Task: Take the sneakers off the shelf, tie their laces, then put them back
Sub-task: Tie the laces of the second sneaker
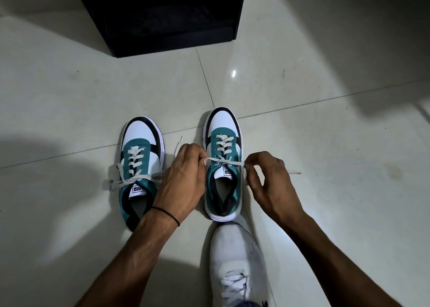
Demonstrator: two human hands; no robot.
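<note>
Both hands [186, 172] pinch laces [223, 162] before black shelf [162, 16].

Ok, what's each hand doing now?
Left hand: closed, pinching one lace end.
Right hand: closed, pinching the other lace end.

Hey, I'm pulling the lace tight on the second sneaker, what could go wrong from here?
1. The left hand and right hand pull the lace sideways across the right sneaker; so far it looks like only a first crossing, which may slacken if released.
2. Nothing pins that sneaker, so a hard tug might slide it on the glossy floor.
3. Your left forearm lies over the left sneaker, and could snag its bow.
</note>
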